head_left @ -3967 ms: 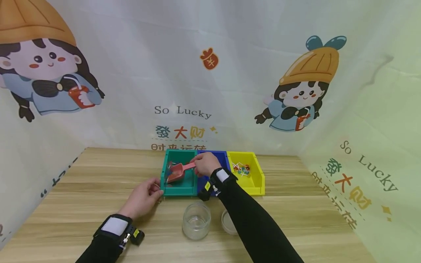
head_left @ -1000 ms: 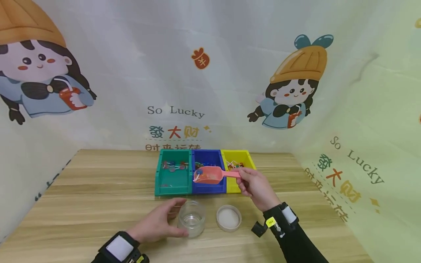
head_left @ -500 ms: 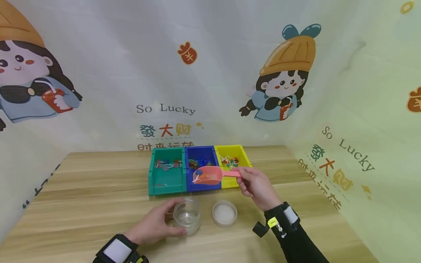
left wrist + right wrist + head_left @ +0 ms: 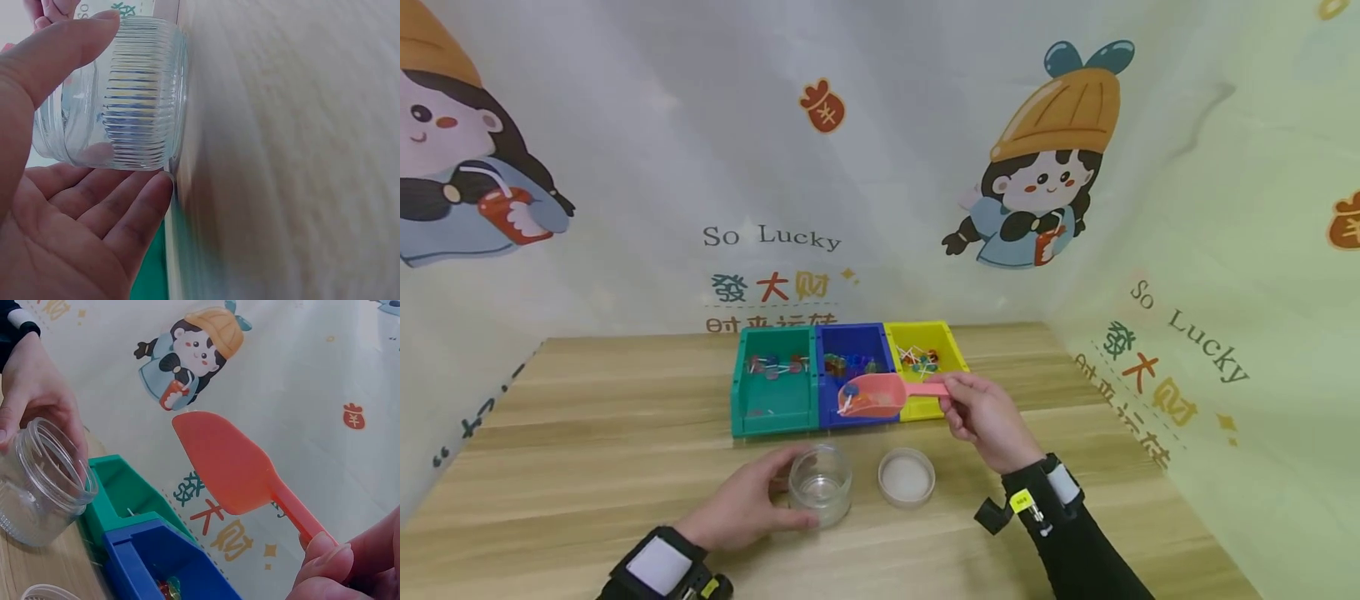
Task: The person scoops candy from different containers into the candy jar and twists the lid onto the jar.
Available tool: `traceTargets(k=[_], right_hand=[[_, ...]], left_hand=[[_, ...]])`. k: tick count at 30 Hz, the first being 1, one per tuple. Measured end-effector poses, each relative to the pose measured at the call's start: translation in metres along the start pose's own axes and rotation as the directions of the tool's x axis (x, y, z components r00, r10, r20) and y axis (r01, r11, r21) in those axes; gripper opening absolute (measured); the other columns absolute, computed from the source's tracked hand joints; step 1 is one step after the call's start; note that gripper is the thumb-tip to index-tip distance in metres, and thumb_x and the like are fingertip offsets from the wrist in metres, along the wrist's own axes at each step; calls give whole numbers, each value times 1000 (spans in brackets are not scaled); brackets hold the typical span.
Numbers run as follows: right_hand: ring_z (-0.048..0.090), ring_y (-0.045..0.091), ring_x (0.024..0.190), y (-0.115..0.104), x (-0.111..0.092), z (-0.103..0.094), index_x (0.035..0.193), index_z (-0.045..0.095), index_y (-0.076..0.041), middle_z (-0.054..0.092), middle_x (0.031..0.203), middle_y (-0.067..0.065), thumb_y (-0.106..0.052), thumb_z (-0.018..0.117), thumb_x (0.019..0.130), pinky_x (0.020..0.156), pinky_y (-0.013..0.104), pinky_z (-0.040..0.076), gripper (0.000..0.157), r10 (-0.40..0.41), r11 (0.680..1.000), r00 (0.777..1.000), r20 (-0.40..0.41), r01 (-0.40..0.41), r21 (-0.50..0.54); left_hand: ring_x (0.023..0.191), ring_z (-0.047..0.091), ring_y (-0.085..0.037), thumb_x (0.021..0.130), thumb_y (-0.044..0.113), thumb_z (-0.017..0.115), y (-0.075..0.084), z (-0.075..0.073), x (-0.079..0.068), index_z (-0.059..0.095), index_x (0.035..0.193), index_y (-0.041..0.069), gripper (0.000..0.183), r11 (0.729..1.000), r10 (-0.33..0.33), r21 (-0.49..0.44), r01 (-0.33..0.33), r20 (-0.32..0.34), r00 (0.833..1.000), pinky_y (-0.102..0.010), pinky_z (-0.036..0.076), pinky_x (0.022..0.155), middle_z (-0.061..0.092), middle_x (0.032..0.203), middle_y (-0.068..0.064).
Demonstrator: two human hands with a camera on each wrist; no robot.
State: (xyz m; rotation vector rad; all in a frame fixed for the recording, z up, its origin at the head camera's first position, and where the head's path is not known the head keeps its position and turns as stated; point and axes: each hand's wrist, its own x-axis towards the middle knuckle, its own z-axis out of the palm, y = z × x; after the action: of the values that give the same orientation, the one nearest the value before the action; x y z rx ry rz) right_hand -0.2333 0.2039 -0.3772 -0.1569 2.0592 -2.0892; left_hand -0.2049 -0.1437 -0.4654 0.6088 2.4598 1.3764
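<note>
My right hand pinches the handle of a pink scoop, held up in front of the blue and yellow bins. A small lollipop with a blue head and white stick lies near the scoop's tip, with something orange beside it. My left hand holds an open clear glass jar standing on the table, thumb on one side and fingers on the other. Ribbed glass shows close up in the left wrist view. From the right wrist view, only the scoop's pink underside shows, so its load is hidden.
Behind the jar stand a green bin, a blue bin and a yellow bin side by side. Small lollipops lie in the green and yellow bins; small colourful pieces lie in the blue one. A round lid lies right of the jar.
My right hand has lifted the scoop out of the green bin and moved right. My left hand has gone from that bin's edge to the jar. Lately only the head view shifts.
</note>
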Motion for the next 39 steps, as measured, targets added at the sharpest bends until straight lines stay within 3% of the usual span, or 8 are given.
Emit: traceTargets(k=[8,18,39], right_hand=[[44,7,63,-7,-1,-1,138,61,10,56,82,-3,-17,39,119,54,18,30,40,-35,999,999,24,35,-19],[45,10,64,-6,-5,-1,133,67,4,57,84,-1,-20,45,119,56,20,32,36,-12,995,999,44,16,-102],[43,16,66,-18,-10,13,127,72,2,55,84,1,-21,49,118,58,21,31,33,-5,952,998,67,25,-306]], left_hand=[[135,67,-41,87,33,96,6,-6,4,50,160,5,90,1000,8,8,-8,8,1000,-61,54,114,65,151,-18],[135,67,-41,87,32,96,6,-4,2,50,160,4,91,1000,-7,-4,7,12,1000,-61,55,114,65,150,-18],[138,65,-44,86,32,96,4,-1,-1,50,160,6,91,999,-45,-1,45,12,999,-63,53,116,64,152,-18]])
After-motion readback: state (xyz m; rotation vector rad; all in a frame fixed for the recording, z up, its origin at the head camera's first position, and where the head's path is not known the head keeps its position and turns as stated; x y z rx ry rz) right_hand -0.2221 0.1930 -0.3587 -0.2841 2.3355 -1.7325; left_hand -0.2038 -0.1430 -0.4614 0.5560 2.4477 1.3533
